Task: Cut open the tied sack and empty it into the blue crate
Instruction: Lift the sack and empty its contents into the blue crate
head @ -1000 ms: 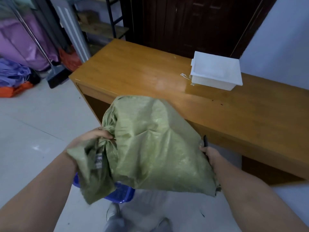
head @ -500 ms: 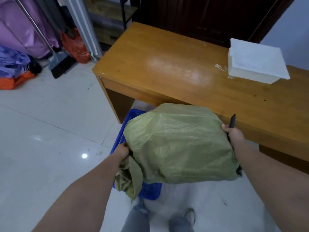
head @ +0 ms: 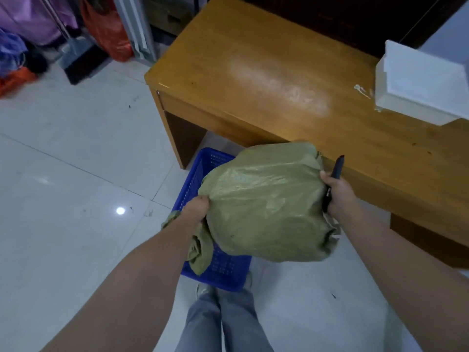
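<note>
Right now 1 green woven sack hangs over 1 blue crate, which sits on the pale tiled floor in front of the person's 2 grey trouser legs. 2 hands hold the sack: the left hand has its fingers curled into the bunched fabric at the sack's left end, and the right hand presses against its right side with fingers closed round 1 dark cutter, tip pointing up. Just behind stands 1 wooden desk with 1 white box near its right end. Far left lie purple and orange bags by a dustpan. Pale marks on the cutter are too blurred to read
</note>
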Action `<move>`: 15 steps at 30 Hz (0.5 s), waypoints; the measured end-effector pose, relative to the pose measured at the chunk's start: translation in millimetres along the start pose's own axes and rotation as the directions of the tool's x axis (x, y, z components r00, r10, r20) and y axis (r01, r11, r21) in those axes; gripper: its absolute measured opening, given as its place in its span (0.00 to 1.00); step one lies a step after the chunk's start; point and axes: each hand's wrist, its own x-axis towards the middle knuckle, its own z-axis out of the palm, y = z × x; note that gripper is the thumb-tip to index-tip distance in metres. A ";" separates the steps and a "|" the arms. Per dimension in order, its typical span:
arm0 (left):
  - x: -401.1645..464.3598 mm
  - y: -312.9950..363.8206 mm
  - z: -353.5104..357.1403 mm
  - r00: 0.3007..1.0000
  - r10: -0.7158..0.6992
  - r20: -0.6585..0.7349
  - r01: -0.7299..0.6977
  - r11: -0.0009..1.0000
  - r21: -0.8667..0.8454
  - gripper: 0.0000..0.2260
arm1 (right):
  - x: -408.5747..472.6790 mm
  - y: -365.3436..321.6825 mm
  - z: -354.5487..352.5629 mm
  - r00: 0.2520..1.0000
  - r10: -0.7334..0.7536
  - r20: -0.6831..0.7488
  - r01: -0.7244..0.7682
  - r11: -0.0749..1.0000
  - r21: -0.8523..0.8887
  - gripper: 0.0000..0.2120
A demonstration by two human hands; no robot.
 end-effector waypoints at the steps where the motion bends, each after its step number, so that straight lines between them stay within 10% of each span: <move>1: -10.4 9.4 3.1 0.999 -0.001 0.036 0.003 0.998 -0.058 0.19 | -0.7 7.1 14.0 0.999 0.019 0.040 -0.019 1.000 0.009 0.02; 6: -42.4 40.1 18.1 0.994 0.026 0.107 -0.007 0.984 -0.179 0.18 | 22.3 72.2 69.4 0.976 0.168 0.141 -0.160 0.985 -0.063 0.14; 15: -31.3 14.5 44.0 0.991 -0.114 0.065 0.128 0.951 -0.280 0.14 | 54.7 88.8 96.9 0.939 0.243 0.242 -0.157 0.932 -0.326 0.08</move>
